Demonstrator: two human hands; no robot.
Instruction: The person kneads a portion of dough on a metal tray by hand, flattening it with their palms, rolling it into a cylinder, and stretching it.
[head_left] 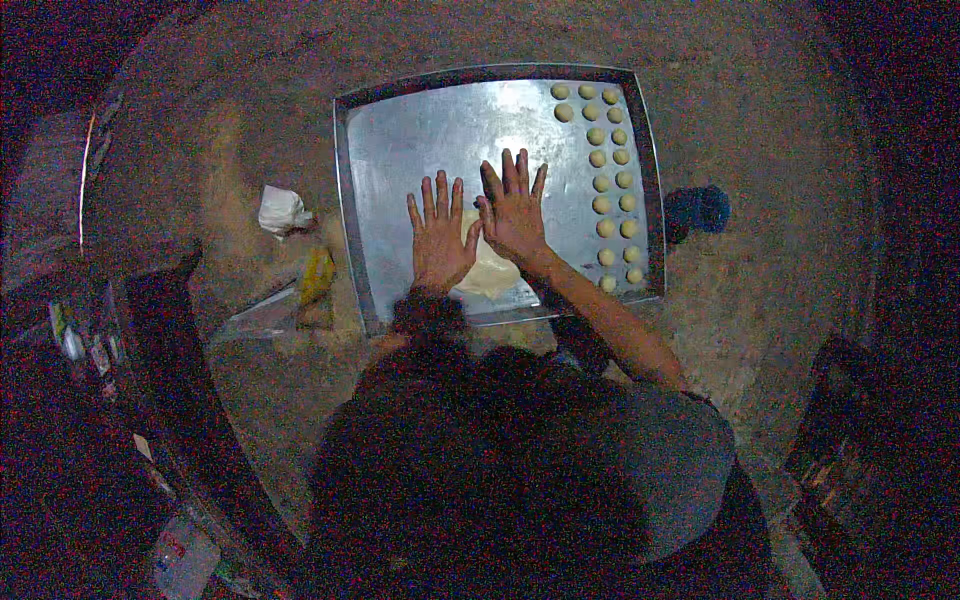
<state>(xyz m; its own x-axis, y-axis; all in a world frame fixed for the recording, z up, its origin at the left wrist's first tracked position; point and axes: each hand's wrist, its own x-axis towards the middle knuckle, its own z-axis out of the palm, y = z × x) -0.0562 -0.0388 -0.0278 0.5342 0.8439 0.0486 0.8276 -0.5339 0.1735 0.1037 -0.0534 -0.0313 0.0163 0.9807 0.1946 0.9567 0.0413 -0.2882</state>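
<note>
A large metal tray (385, 140) lies in front of me. Both hands are spread, palms down, over a pale mass of dough (485, 275) near its lower middle. My left hand (440, 230) has its fingers apart and reaches past the dough's left side. My right hand (513, 210) is just to its right, fingers outstretched, thumb near the left thumb; whether either palm presses on the dough is hidden. Several small round dough balls (600, 183) sit in rows along the tray's right side.
A crumpled white bag (283, 210) lies left of the tray, above a yellow item (316, 275) and a flat pale sheet (258, 318). A dark blue object (700, 210) is beside the tray's right edge. Dark cluttered edges (165, 380) run along the left.
</note>
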